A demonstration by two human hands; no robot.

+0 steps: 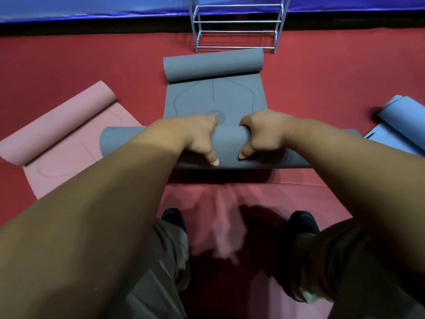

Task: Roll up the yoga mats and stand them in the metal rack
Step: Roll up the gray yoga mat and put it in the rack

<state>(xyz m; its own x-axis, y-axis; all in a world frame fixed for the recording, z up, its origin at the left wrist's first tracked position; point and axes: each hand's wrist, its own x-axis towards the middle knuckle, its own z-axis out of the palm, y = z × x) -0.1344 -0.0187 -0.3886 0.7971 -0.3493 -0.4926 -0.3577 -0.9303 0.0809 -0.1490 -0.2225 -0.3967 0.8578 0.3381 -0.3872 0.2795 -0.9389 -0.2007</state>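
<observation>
Forearms fill the bottom of the view, reaching out over khaki trousers [165, 261] and a pair of dark shoes [173, 218] planted on the red floor [322, 77]. Both hands are clamped on the rolled-up near end of the grey yoga mat [216, 97]. The left hand [197, 137] and right hand [259, 132] sit close together at the middle of the roll, fingers curled over its far side and thumbs pressed down its near face. Fingertips are hidden behind the roll, so can't say much more about them.

Past the roll, the mat lies flat on the floor for a stretch, then its far end curls up into a second roll just in front of the metal rack [236, 24], which stands against a blue wall.

Off to the left there's a pink mat [69, 134], mostly flat with its far end curled. On the right edge a blue mat [400, 120] is partly rolled too.
</observation>
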